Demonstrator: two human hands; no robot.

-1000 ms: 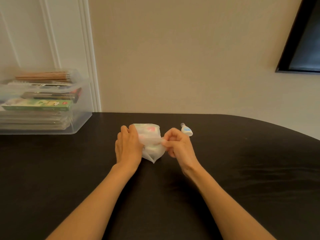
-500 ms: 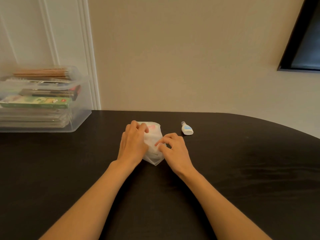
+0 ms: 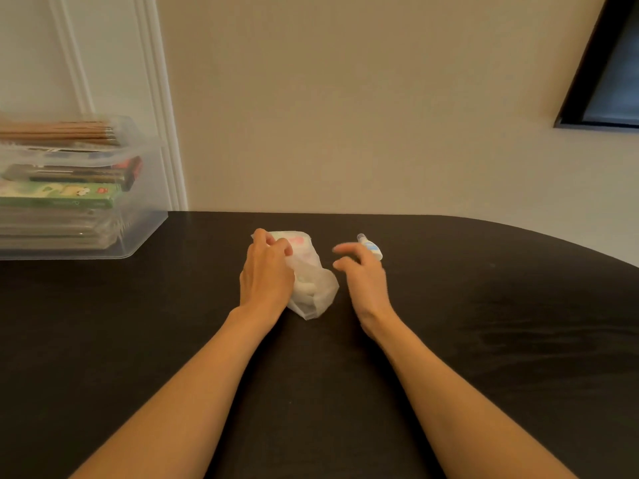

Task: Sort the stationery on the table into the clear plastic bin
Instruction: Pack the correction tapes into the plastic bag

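A small translucent white plastic bag (image 3: 313,286) with pale coloured items inside lies mid-table. My left hand (image 3: 266,274) grips its left side with curled fingers. To the right of the bag hovers my right hand (image 3: 363,274), fingers loosely spread and holding nothing. Just beyond my right fingertips a little white bottle with a blue label (image 3: 370,246) lies on its side. The clear plastic bin (image 3: 145,209) stands at the far left, stacked with a green box, dark pen packs and wooden pencils on top.
The table (image 3: 484,340) has a black top with a curved far-right edge. A beige wall rises right behind it. White door trim stands behind the bin, and a dark framed panel hangs at the upper right.
My right hand has let go of the bag and moved right, toward the little bottle. My left hand still holds the bag, which has settled onto the table.
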